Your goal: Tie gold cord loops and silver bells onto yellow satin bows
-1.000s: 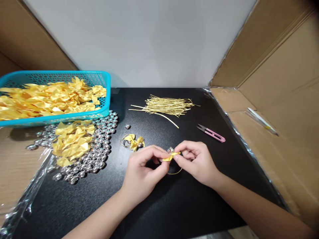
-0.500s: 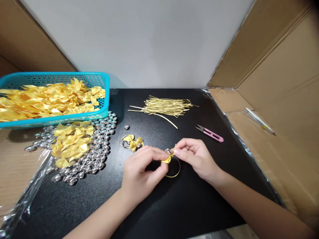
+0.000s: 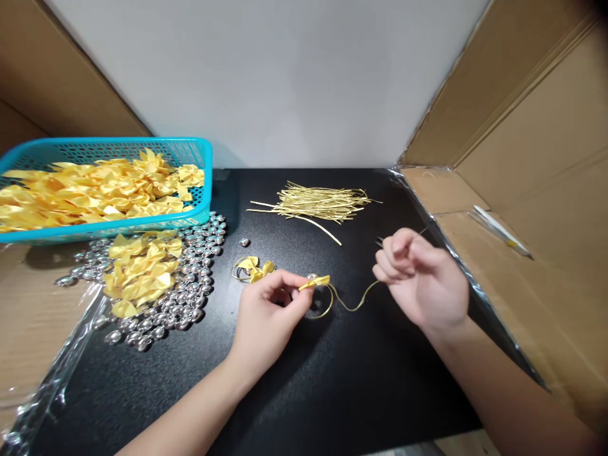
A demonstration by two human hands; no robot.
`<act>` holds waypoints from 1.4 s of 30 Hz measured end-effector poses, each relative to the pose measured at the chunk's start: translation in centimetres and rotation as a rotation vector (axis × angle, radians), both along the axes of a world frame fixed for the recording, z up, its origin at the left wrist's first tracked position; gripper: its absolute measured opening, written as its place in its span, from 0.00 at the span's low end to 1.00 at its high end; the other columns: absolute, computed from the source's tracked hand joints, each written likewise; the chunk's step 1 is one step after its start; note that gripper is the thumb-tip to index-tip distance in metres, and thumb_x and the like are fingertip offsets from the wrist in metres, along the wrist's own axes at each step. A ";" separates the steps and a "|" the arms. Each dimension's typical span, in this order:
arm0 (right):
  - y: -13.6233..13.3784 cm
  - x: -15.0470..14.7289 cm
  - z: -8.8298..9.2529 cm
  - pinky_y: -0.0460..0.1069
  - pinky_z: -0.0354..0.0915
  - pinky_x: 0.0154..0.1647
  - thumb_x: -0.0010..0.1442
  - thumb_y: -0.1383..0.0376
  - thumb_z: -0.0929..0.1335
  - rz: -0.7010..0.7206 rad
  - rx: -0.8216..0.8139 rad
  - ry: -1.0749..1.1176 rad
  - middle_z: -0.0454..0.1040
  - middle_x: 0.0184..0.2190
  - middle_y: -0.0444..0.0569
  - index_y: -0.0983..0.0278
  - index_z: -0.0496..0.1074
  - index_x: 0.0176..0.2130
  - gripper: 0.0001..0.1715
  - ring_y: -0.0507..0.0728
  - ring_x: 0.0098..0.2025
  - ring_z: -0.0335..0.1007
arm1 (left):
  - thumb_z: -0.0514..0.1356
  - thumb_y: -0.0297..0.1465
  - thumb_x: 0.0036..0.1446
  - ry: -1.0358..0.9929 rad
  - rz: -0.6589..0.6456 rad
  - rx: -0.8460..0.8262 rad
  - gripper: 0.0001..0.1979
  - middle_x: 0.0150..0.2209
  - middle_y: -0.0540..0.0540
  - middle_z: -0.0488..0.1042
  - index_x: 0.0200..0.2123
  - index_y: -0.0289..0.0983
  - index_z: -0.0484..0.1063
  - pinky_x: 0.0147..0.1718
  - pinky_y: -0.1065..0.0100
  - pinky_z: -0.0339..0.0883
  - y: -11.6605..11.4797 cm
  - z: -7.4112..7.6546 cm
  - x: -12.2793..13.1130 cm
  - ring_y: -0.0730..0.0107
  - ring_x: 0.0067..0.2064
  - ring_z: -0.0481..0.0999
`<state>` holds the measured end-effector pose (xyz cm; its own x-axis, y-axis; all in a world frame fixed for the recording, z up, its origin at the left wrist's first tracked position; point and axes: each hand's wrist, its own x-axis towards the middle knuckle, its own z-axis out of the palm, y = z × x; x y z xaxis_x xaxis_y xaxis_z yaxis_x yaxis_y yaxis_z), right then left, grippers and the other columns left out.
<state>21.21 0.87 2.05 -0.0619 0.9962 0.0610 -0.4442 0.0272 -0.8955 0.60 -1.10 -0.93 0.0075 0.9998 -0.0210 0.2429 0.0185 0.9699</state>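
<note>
Between thumb and forefinger, my left hand (image 3: 273,316) pinches a yellow satin ribbon bow (image 3: 317,282). A silver bell (image 3: 312,276) shows just behind the bow, and a loop of gold cord (image 3: 327,308) hangs beneath. From the bow, a slack yellow thread (image 3: 354,308) runs across to my right hand (image 3: 418,275), which is raised off the table with its fingers closed on it. A thin dark line sticks out past the right fingers; I cannot tell whether it is a needle. Left of centre lies another bow piece (image 3: 256,269) with cord, partly behind my left hand.
A blue basket (image 3: 208,183) of yellow bows stands at the left. Before it, silver bells (image 3: 197,313) surround a pile of bows (image 3: 142,272). Cut gold cords (image 3: 320,202) lie at the back; one bell (image 3: 244,242) sits apart. Snips' blade tips (image 3: 379,241) peek past my right hand.
My right hand has moved from the bow up and to the right, stretching the thread out between the hands. The bow has tilted in my left hand. The snips are now mostly covered.
</note>
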 end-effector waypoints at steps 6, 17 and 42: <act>1.1 1.3 0.3 0.46 0.43 0.19 0.57 0.65 0.63 -0.339 0.209 -0.179 0.47 0.17 0.37 0.62 0.75 0.33 0.11 0.49 0.18 0.40 | 0.63 0.33 0.52 0.154 0.073 0.074 0.06 0.21 0.52 0.75 0.27 0.36 0.77 0.20 0.74 0.62 0.6 -0.2 -0.7 0.76 0.20 0.68; 0.8 0.4 7.4 0.46 0.44 0.16 0.62 0.65 0.68 -0.418 0.585 -0.225 0.57 0.18 0.38 0.57 0.76 0.37 0.05 0.48 0.17 0.45 | 0.61 0.26 0.53 0.419 -0.010 0.428 0.04 0.20 0.52 0.75 0.27 0.36 0.76 0.22 0.74 0.64 0.9 -0.1 -0.8 0.76 0.19 0.70; 1.2 -8.3 9.7 0.41 0.52 0.19 0.67 0.62 0.62 0.240 0.164 -0.209 0.62 0.21 0.36 0.58 0.64 0.35 0.06 0.45 0.17 0.52 | 0.60 0.24 0.53 0.415 -0.069 0.371 0.04 0.22 0.51 0.74 0.29 0.36 0.76 0.25 0.71 0.63 0.6 -1.2 0.3 0.72 0.23 0.72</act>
